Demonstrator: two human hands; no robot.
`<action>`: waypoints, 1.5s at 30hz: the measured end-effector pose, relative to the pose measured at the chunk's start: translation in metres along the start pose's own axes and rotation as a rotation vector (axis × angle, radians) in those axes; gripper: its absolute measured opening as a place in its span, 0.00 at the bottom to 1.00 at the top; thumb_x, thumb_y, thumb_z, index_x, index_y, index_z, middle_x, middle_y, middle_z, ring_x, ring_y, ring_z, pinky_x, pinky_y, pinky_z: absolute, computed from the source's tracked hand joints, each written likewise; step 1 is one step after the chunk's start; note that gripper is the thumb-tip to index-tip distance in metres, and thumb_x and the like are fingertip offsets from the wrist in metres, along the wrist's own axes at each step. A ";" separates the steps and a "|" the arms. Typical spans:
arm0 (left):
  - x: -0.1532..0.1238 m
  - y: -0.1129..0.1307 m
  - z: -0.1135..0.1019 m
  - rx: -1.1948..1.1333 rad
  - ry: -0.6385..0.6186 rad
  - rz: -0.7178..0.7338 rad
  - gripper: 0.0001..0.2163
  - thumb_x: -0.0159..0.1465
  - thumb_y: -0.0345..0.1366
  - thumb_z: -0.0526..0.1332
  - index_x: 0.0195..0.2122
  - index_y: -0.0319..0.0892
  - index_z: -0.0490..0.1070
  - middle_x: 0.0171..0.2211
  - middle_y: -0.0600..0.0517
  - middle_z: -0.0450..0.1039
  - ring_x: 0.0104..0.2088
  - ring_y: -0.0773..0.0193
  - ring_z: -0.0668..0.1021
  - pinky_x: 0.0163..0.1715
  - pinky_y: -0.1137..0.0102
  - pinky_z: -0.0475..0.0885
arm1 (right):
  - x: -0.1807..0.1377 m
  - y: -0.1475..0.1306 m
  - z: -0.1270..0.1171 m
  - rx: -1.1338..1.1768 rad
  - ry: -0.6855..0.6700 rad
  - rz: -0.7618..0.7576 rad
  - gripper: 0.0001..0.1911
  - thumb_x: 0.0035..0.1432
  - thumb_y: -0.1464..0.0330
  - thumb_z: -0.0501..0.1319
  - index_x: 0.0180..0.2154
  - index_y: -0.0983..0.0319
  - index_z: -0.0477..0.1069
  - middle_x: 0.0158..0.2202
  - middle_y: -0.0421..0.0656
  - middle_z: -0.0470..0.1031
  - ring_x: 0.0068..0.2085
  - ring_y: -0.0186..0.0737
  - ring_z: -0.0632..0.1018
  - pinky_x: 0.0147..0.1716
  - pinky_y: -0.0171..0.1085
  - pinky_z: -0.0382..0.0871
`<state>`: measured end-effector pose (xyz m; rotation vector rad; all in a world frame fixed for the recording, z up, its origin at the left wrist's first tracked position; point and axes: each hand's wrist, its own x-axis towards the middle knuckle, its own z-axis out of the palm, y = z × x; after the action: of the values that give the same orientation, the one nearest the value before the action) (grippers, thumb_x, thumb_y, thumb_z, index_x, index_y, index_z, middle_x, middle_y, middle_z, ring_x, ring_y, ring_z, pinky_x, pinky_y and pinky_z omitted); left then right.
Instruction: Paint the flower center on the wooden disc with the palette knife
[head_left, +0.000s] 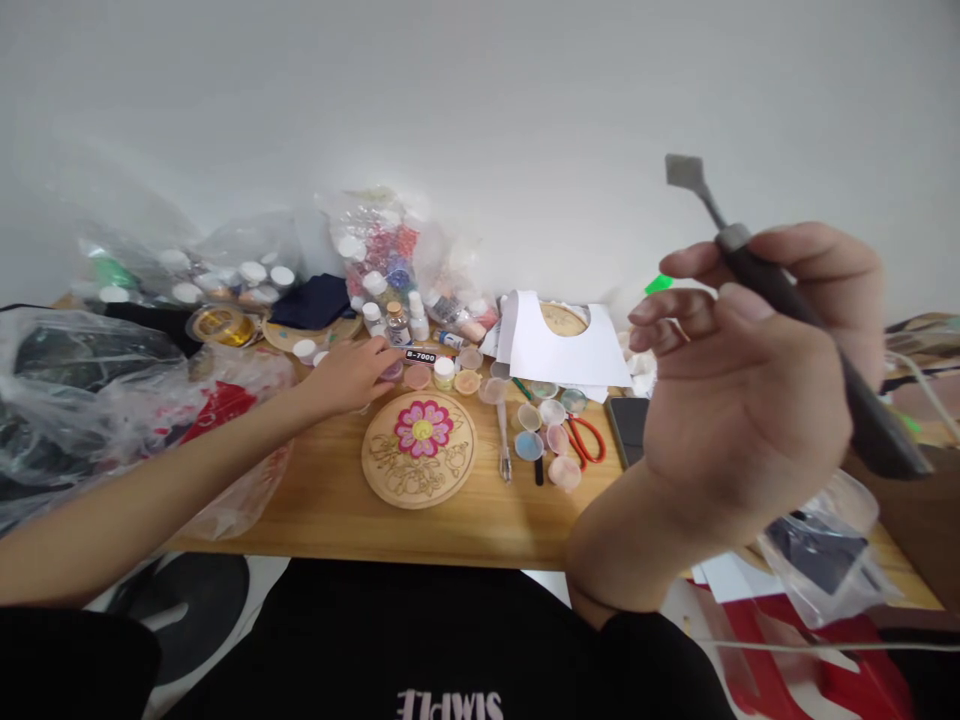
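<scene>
Raised at the right, my right hand (750,370) is closed around the dark handle of a small scraper (817,320). Its short, flat, angled metal head points up and left. My left hand (349,378) reaches over the table, finger and thumb around a small cup of purple material (392,370) among the pots; its fingers partly cover the cup. In front of it lies a round wooden board (420,485) with a line drawing of flowers. One flower (424,428) is filled in pink, magenta and yellow; the rest is bare wood.
Several small open cups (529,445), a brush (503,440), red-handled scissors (589,440) and a phone (628,425) lie right of the board. Behind are bottles (397,325), a B-7000 tube (421,357), bags of jars (375,240) and white paper (562,360). Plastic bags (240,440) crowd the left.
</scene>
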<state>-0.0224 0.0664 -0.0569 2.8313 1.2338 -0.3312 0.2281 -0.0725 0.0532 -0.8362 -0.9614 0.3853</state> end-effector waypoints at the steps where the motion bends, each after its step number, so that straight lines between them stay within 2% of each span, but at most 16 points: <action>1: -0.001 -0.001 -0.001 -0.006 0.001 0.001 0.17 0.70 0.34 0.56 0.58 0.36 0.69 0.51 0.39 0.71 0.49 0.49 0.75 0.46 0.61 0.69 | 0.000 0.000 0.000 -0.001 -0.001 0.001 0.13 0.51 0.76 0.60 0.36 0.54 0.76 0.33 0.38 0.78 0.28 0.39 0.77 0.26 0.43 0.70; 4: -0.002 -0.003 -0.001 -0.008 0.009 0.005 0.14 0.70 0.33 0.55 0.53 0.36 0.71 0.51 0.39 0.71 0.50 0.50 0.75 0.47 0.62 0.69 | 0.001 -0.001 0.000 -0.004 0.014 -0.002 0.13 0.49 0.76 0.60 0.34 0.53 0.76 0.31 0.37 0.79 0.28 0.38 0.77 0.24 0.41 0.68; 10: -0.003 -0.004 -0.002 -0.035 0.004 -0.002 0.13 0.70 0.32 0.54 0.53 0.36 0.71 0.48 0.40 0.71 0.48 0.52 0.74 0.47 0.62 0.69 | 0.001 0.001 -0.001 0.005 -0.005 -0.007 0.13 0.51 0.76 0.60 0.35 0.52 0.77 0.32 0.36 0.79 0.27 0.39 0.77 0.25 0.42 0.70; 15: -0.002 0.001 -0.004 -0.008 0.117 0.037 0.12 0.67 0.34 0.57 0.49 0.37 0.73 0.49 0.39 0.72 0.51 0.47 0.73 0.50 0.58 0.68 | 0.000 0.003 -0.006 -0.021 -0.026 -0.002 0.11 0.53 0.73 0.63 0.37 0.51 0.75 0.34 0.37 0.77 0.30 0.40 0.79 0.27 0.43 0.76; 18: 0.003 0.009 -0.004 -0.025 0.170 0.071 0.13 0.68 0.37 0.58 0.52 0.40 0.72 0.50 0.41 0.72 0.52 0.48 0.73 0.51 0.59 0.68 | 0.000 0.003 -0.009 -0.059 -0.069 0.024 0.10 0.55 0.69 0.65 0.39 0.48 0.74 0.37 0.36 0.77 0.33 0.41 0.80 0.28 0.44 0.79; 24: 0.025 0.024 0.002 -0.189 0.190 0.220 0.16 0.68 0.35 0.58 0.55 0.37 0.70 0.53 0.40 0.73 0.54 0.50 0.74 0.55 0.58 0.68 | 0.001 -0.001 -0.003 -0.033 0.013 -0.015 0.12 0.50 0.75 0.61 0.34 0.53 0.77 0.31 0.36 0.79 0.26 0.36 0.76 0.23 0.41 0.73; 31: 0.042 0.026 0.001 -0.174 0.175 0.234 0.12 0.66 0.34 0.63 0.50 0.38 0.74 0.50 0.41 0.76 0.53 0.48 0.75 0.53 0.56 0.68 | 0.002 -0.002 0.000 -0.038 0.035 -0.009 0.14 0.49 0.75 0.60 0.33 0.51 0.78 0.30 0.34 0.79 0.26 0.36 0.76 0.23 0.40 0.71; 35: 0.044 0.024 -0.002 -0.168 0.191 0.243 0.14 0.66 0.35 0.63 0.52 0.40 0.73 0.50 0.42 0.76 0.52 0.50 0.76 0.52 0.58 0.68 | 0.001 -0.002 0.000 -0.049 0.031 -0.007 0.13 0.48 0.75 0.60 0.33 0.52 0.77 0.31 0.34 0.78 0.26 0.37 0.76 0.23 0.42 0.72; 39: 0.042 0.016 -0.010 -0.137 0.110 0.220 0.18 0.65 0.36 0.64 0.55 0.40 0.72 0.50 0.42 0.76 0.51 0.50 0.75 0.51 0.60 0.67 | 0.001 -0.005 0.000 -0.056 0.029 0.030 0.13 0.49 0.75 0.60 0.33 0.51 0.76 0.31 0.34 0.78 0.27 0.36 0.75 0.25 0.42 0.70; 42: 0.038 0.007 -0.014 -0.082 0.018 0.213 0.15 0.61 0.38 0.69 0.47 0.37 0.77 0.45 0.42 0.75 0.49 0.49 0.75 0.49 0.62 0.66 | 0.003 -0.006 -0.001 -0.046 0.017 0.025 0.13 0.49 0.75 0.59 0.34 0.52 0.75 0.31 0.34 0.78 0.27 0.35 0.75 0.24 0.41 0.67; 45: 0.035 0.001 -0.013 -0.103 -0.008 0.209 0.12 0.58 0.37 0.71 0.41 0.37 0.77 0.42 0.44 0.74 0.46 0.51 0.73 0.46 0.66 0.64 | 0.002 -0.008 0.002 -0.038 0.021 0.029 0.13 0.48 0.76 0.57 0.33 0.54 0.74 0.30 0.35 0.78 0.26 0.34 0.74 0.24 0.40 0.64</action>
<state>0.0036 0.0923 -0.0516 2.8319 0.9137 -0.2613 0.2273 -0.0750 0.0612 -0.8882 -0.9400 0.3832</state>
